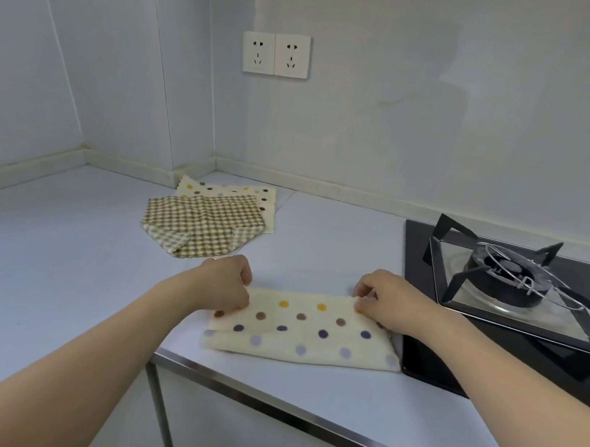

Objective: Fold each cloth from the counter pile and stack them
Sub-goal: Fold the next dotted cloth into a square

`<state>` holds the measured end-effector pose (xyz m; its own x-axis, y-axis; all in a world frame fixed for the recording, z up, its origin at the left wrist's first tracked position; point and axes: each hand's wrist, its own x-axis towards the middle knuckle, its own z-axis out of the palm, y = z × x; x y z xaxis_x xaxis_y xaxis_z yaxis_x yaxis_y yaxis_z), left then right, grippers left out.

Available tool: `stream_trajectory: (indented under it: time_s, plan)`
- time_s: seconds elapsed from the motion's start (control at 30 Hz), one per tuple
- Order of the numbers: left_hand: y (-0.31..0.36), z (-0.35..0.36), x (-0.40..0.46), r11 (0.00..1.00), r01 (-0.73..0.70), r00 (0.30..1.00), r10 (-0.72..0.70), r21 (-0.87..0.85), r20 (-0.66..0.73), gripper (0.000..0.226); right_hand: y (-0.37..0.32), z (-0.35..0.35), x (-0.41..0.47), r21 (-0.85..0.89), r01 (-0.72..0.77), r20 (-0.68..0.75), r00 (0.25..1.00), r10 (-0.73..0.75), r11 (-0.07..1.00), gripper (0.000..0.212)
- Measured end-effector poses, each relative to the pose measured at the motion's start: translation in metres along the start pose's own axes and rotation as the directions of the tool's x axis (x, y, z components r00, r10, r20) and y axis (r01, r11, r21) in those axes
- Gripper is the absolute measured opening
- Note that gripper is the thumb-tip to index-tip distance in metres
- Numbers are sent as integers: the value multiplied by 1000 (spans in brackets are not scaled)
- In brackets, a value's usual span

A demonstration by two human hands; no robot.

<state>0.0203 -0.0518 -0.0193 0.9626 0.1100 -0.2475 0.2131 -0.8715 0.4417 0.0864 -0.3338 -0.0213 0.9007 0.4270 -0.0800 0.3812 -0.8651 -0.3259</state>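
Dotted cloth (303, 328): lower centre, folded once, long axis left–right.
Left hand (226, 282): pinches its far left corner.
Right hand (381, 300): pinches its far right corner; grip apparently closed.
Pile (206, 222): upper left of centre, nearer the left hand.
Counter (55, 246): beneath.

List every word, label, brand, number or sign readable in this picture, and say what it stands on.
None can be read.
Wall sockets: only slots, no lettering visible.
Gas hob: no brand or marking visible.
Dotted cloth held at its far corners by the left hand and right hand: dots only, no tag.
Checked cloth: pattern only.
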Motion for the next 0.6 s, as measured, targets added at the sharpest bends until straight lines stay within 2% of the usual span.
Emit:
stream_trajectory:
  time_s: [0.07, 0.1, 0.2, 0.23, 0.3, 0.4, 0.47, 0.6]
  plan:
    - [5, -3, 3, 1000, 22, 999, -23, 17, 46, 25, 3, 2, 3, 37, 0, 16, 1000, -1, 999, 29]
    - [7, -4, 3, 999, 31, 997, -33, 24, 69, 20, 3, 2, 3, 68, -14, 26, 1000, 12, 998, 28]
    - [14, -6, 0, 999, 15, 994, -20, 42, 112, 8, 2, 0, 1, 86, -43, 65, 997, 37, 995, 3]
    - [14, -7, -2, 1000, 2, 994, -4, 20, 108, 8, 2, -1, 0, 106, -49, 81, 996, 40, 993, 5]
    - [11, -7, -7, 997, -26, 996, 31, -69, 83, 8, 2, -4, -7, 268, -84, 126, 991, 52, 960, 3]
    - [5, -9, -20, 965, -82, 996, 90, -248, 24, 7, 4, -10, -19, 514, -104, 137, 990, 38, 852, 15]
    - [1, -10, -29, 936, -107, 994, 93, -335, -57, 8, 6, -16, -27, 603, -101, 118, 992, 37, 791, 20]
    - [-6, -9, -47, 894, -153, 977, 74, -421, -199, 21, 4, -26, -48, 720, -18, 0, 1000, 25, 694, 12]
